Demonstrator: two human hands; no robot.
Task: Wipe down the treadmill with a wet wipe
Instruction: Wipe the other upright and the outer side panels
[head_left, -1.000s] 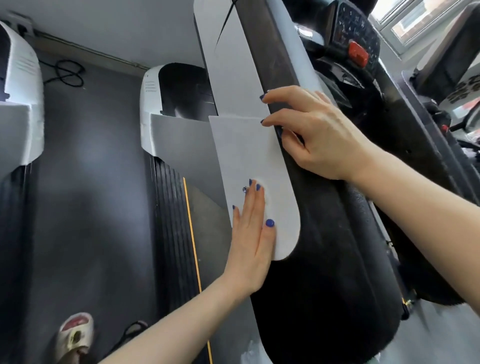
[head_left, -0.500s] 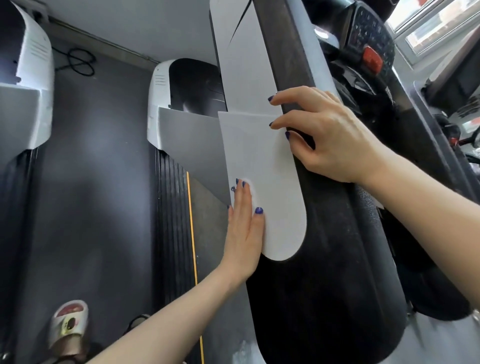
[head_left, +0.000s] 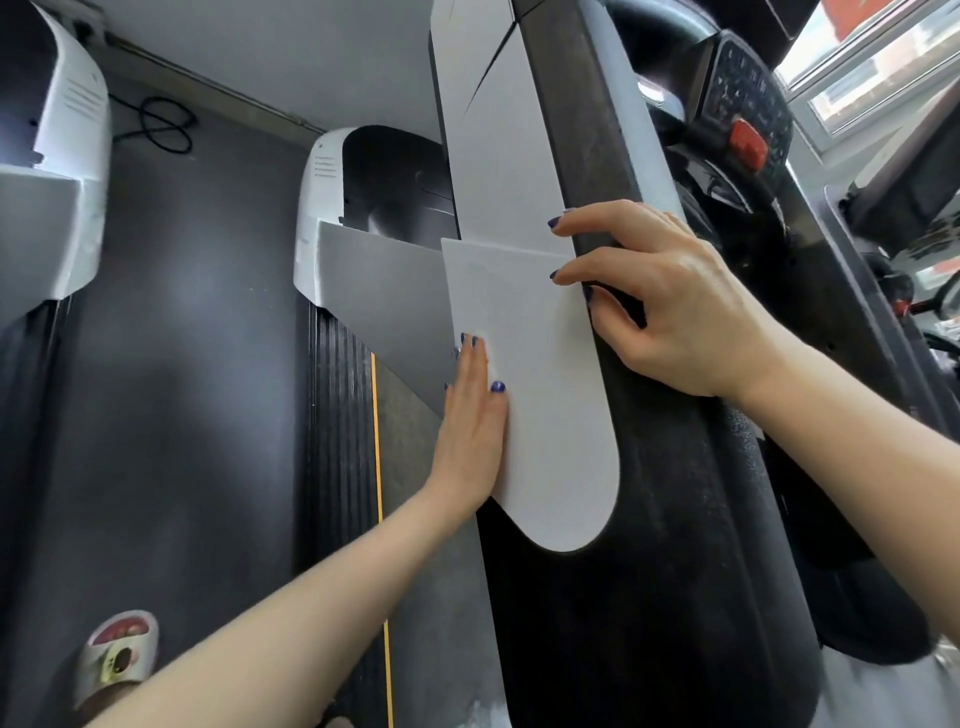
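I am pressing my left hand flat against the side of the grey panel on the treadmill's upright, fingers straight and together. A sliver of white shows just beyond my fingertips, which I take to be the wet wipe pinned under my palm against the panel; most of it is hidden, so I cannot tell how it is folded. So the left grip is released, flat and pressing rather than clenching. My right hand is curling over the dark padded rail just beside the panel's upper edge, fingers hooked round it to steady myself. The console with its red button is sitting beyond the rail, away from the panel.

What could go wrong, as I judge it: with nothing pinching the wipe, it could slip out from under my palm and drop toward the belt below the panel if I ease my pressure or sweep too fast. It could also bunch at the panel's top seam, leaving streaks. Leaning hard on the panel's thin edge while my weight is hanging off the rail could pull me off balance, with my sandalled foot standing far below the panel on the dark floor.
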